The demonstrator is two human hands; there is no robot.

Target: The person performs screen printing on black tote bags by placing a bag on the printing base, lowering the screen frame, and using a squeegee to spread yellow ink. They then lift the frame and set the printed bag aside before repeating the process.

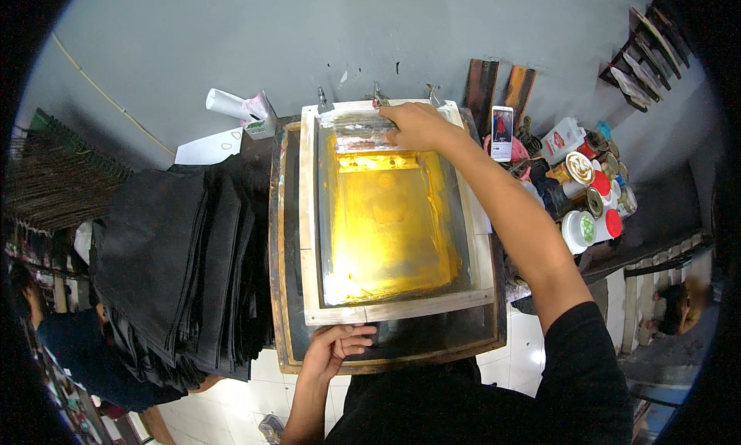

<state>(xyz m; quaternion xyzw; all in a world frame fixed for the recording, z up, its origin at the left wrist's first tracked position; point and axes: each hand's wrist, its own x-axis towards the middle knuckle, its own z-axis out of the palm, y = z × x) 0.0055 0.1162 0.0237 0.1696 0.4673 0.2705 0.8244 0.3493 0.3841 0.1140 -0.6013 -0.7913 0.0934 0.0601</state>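
A screen-printing frame (307,213) with pale wooden sides lies on a dark board with a wooden rim (279,306). Yellow ink (390,221) covers the middle of its mesh. At the far end of the mesh, my right hand (421,126) is wrapped round an ink-smeared squeegee (359,134); its fingertips are partly hidden. My right arm reaches along the frame's right side. By the frame's near edge is my left hand (337,348), fingers loosely stretched over the board and holding nothing. Whether it touches the frame, I cannot tell.
A thick stack of black sheets (166,252) hangs at the left. Right of the frame stand a phone (502,132) and several ink tubs and cans (579,167). Metal clamps (377,94) line the frame's far edge. People are at the left (93,360) and right (679,306).
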